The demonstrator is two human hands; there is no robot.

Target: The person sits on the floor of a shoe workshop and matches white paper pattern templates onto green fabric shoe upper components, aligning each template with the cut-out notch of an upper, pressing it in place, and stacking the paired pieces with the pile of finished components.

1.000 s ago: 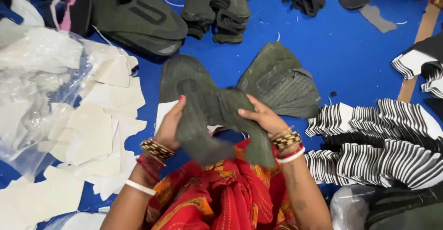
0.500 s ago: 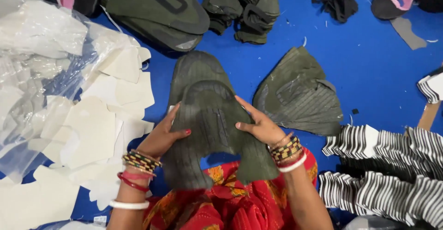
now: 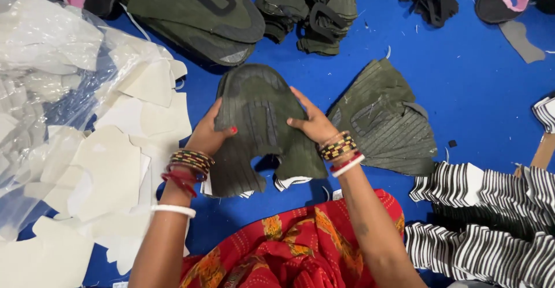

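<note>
At frame centre the olive shoe upper (image 3: 260, 126) stands lengthwise, toe toward the top, its sides pinched shut by the left hand (image 3: 209, 135) and right hand (image 3: 315, 123) equally.

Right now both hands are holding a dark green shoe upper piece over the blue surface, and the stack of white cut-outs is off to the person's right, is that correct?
Not quite. The head view shows the white cut-outs on the person's left, not right. The rest holds: left hand and right hand both hold the dark green shoe upper piece over the blue surface.
</note>
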